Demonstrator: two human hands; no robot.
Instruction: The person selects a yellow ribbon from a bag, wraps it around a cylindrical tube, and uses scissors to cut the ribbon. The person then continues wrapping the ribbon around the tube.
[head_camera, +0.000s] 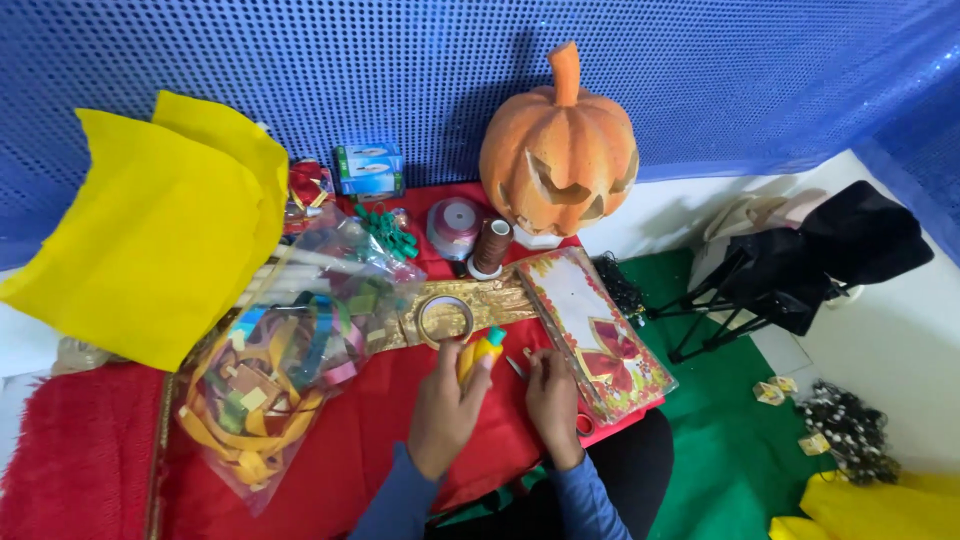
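My left hand (443, 405) is closed around a yellow glue bottle with a teal cap (481, 351), held tilted over the red cloth (370, 440). My right hand (552, 395) sits close beside it, fingers curled on a small thin item that is too small to make out. A strip of gold ribbon (500, 300) with a clear tape ring (445, 318) on it lies just beyond both hands. A decorated rectangular card with red bow pattern (595, 335) lies to the right of my right hand.
A clear bag of coloured paper strips (280, 380) lies at left, beside yellow crepe paper (150, 230). An orange carved pumpkin (560, 150), a brown thread spool (491, 246) and a pink ribbon roll (455, 225) stand at the back. A black folded tripod (760, 290) lies at right.
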